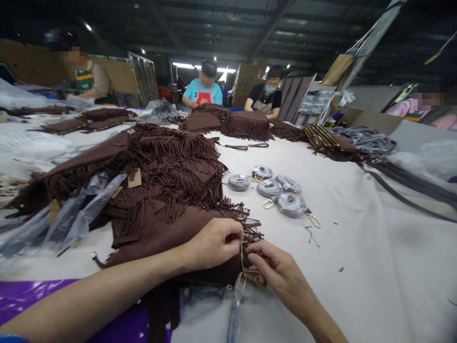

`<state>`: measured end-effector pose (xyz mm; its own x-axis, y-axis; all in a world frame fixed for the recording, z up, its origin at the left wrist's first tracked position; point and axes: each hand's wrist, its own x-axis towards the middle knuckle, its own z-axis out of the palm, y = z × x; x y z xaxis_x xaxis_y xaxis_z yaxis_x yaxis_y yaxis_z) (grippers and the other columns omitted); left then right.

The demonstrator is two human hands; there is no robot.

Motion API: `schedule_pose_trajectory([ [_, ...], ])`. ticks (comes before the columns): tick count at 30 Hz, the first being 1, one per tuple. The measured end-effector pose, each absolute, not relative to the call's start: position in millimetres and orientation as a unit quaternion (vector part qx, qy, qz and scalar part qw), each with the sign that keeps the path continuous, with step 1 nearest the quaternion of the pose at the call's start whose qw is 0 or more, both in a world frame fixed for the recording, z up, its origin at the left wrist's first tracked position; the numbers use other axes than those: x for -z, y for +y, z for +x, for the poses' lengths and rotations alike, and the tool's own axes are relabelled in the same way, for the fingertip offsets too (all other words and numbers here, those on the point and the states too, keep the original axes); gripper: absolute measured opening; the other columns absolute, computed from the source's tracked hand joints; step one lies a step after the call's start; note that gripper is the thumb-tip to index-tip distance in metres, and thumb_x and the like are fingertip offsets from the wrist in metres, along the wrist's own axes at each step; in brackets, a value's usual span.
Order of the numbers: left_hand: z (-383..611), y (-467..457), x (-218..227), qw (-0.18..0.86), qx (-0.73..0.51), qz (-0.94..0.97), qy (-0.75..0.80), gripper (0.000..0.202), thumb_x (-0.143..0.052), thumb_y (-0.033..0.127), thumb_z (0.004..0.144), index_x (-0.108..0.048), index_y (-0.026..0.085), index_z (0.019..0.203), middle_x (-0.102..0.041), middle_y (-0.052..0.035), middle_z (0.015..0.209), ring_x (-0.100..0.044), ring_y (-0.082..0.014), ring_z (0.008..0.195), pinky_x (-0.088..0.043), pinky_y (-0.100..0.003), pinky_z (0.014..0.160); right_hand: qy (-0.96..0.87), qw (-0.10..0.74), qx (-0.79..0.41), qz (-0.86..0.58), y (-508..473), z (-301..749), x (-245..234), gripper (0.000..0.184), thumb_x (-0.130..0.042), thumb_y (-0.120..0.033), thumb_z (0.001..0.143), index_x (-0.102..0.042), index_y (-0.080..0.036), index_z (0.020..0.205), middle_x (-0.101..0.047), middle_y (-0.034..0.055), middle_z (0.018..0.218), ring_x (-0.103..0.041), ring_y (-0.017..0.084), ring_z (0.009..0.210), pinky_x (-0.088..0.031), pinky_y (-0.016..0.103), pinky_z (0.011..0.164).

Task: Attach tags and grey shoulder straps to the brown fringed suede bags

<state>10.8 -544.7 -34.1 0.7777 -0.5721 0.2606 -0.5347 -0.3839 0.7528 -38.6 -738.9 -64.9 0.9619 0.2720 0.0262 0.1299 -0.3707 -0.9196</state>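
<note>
Near the front of the table lies a brown fringed bag (153,224), its flap spread flat. My left hand (216,244) is over the bag's right end, thumb and fingers pinching a thin pale string (242,259). The string runs down to a gold-coloured metal clasp (243,277) at the bag's edge, then bends toward my right hand (276,267). The right fingers are closed beside the clasp, on the string's other part as it appears; their tips are partly hidden. Below the clasp hangs a plastic-wrapped strap (234,317). A small brown piece, perhaps a tag, shows under the right fingers.
Several coiled, wrapped straps (269,188) with gold clips lie beyond my right hand. More fringed bags (171,152) are piled behind, with clear plastic sleeves (82,214) at left. Purple plastic (117,314) covers the front left. Co-workers (204,90) stand across the white table (357,238).
</note>
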Motion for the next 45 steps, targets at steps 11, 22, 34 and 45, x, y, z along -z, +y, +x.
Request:
schedule_pose_trajectory([
  [11, 13, -550, 47, 0.496, 0.125, 0.827, -0.233, 0.013, -0.051, 0.017, 0.077, -0.064, 0.014, 0.076, -0.058, 0.0027, 0.064, -0.049, -0.0096, 0.059, -0.034, -0.018, 0.053, -0.045, 0.67, -0.085, -0.736, -731, -20, 82, 0.038, -0.072, -0.056, 0.077, -0.067, -0.018, 0.078, -0.044, -0.0082, 0.045, -0.036, 0.008, 0.04, -0.032, 0.02, 0.042],
  [22, 2, -555, 52, 0.464, 0.126, 0.833, -0.273, 0.021, -0.054, 0.021, 0.08, -0.059, 0.013, 0.061, -0.052, 0.0028, 0.059, -0.047, -0.0096, 0.059, -0.03, -0.02, 0.055, -0.05, 0.722, -0.026, -0.69, -727, -23, 86, 0.031, -0.082, -0.047, 0.072, -0.07, -0.019, 0.075, -0.062, -0.0018, 0.064, -0.054, 0.014, 0.059, -0.045, 0.023, 0.055],
  [34, 7, -555, 53, 0.582, 0.245, 0.75, -0.197, 0.012, -0.054, 0.025, 0.07, -0.053, 0.015, 0.064, -0.047, 0.0044, 0.059, -0.04, -0.0091, 0.055, -0.029, -0.021, 0.05, -0.051, 0.724, -0.093, -0.682, -735, -25, 81, 0.041, -0.076, -0.053, 0.077, -0.063, -0.019, 0.096, -0.06, -0.0021, 0.068, -0.049, 0.011, 0.052, -0.041, 0.021, 0.049],
  [45, 16, -553, 49, 0.73, 0.365, 0.576, -0.051, 0.013, -0.056, 0.02, 0.051, -0.052, 0.015, 0.062, -0.064, -0.0032, 0.059, -0.052, -0.0114, 0.052, -0.036, -0.022, 0.049, -0.216, 0.519, -0.086, -0.823, -764, -28, 77, 0.006, -0.061, -0.02, 0.083, -0.066, -0.021, 0.085, -0.068, 0.0041, 0.093, -0.061, 0.022, 0.09, -0.047, 0.033, 0.083],
])
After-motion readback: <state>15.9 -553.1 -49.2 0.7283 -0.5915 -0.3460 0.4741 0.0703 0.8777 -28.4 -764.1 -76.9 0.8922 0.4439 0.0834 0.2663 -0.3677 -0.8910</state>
